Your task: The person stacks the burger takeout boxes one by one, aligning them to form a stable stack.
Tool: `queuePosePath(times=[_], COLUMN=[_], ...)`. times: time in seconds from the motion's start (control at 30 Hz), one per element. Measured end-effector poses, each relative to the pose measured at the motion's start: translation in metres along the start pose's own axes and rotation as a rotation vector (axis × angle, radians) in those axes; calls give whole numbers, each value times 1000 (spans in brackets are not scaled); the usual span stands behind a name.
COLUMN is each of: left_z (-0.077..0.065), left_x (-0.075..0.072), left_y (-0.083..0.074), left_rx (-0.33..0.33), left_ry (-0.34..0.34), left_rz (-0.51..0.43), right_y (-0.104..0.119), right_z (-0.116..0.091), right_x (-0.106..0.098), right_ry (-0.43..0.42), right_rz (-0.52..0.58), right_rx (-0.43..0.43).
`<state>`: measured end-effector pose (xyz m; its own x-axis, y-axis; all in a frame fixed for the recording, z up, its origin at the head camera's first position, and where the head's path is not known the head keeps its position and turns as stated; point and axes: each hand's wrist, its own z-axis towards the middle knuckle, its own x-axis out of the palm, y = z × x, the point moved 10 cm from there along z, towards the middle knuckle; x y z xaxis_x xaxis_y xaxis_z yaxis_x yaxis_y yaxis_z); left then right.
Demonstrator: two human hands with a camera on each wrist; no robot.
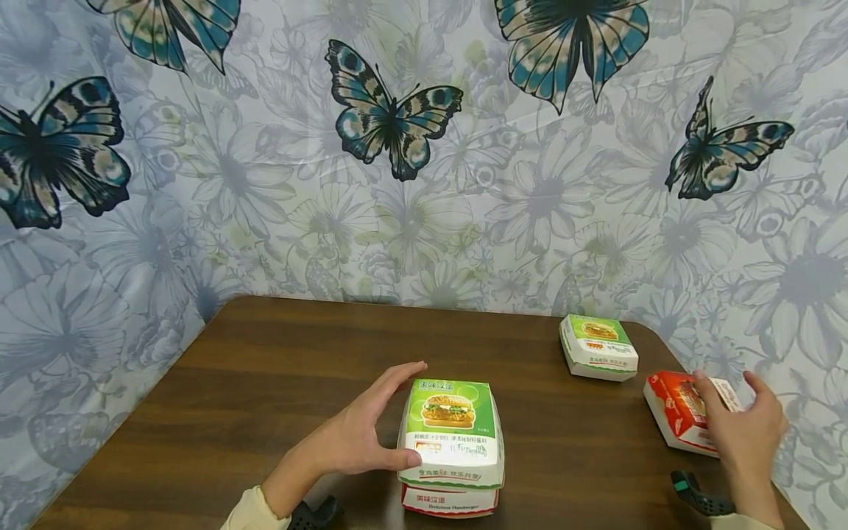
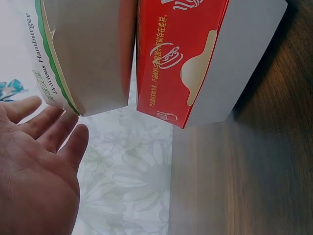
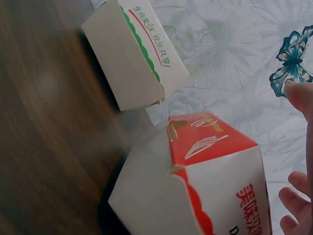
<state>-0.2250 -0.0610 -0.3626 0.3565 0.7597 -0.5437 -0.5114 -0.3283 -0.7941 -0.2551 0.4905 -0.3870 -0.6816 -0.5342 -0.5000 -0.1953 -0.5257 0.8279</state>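
A green-and-white hamburger box [image 1: 450, 434] is stacked on a red-and-white hamburger box [image 1: 450, 500] near the front middle of the table. Left of this stack, my left hand [image 1: 358, 427] has its thumb and fingers spread around the upper box's side. In the left wrist view those fingers [image 2: 68, 142] are extended close to the green-trimmed box; whether they touch it I cannot tell. At the right edge, another red-and-white hamburger box [image 1: 682, 412] lies on the table. Over it is my right hand [image 1: 748, 427], thumb and fingers apart; firm contact is not visible.
A second green-and-white hamburger box [image 1: 599, 350] stands at the back right of the brown wooden table [image 1: 298, 353], behind the single red box. A butterfly-patterned cloth [image 1: 411, 243] hangs behind the table.
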Motion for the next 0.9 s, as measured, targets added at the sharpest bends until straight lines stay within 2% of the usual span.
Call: queuePosePath(times=[0.2,0.3,0.47,0.73,0.9], left_z=[0,-1,-2,-1,-1], left_x=[4,6,7,9,10], left_y=[1,2,4,2,4], left_rx=[2,-14,-46,-16,-30], left_ry=[33,46,61,73,85], left_rz=[-1,-4,-9,16,8], right_y=[-6,-12,-19,-23,-27], right_z=[-1,-1,-1,-2,-5], right_x=[3,8,17,25,27], right_ry=[-25,-3,48,101,102], right_rz=[-24,-51,-88,-78,-47], right_rx=[-75,-91,-82,-76,-76])
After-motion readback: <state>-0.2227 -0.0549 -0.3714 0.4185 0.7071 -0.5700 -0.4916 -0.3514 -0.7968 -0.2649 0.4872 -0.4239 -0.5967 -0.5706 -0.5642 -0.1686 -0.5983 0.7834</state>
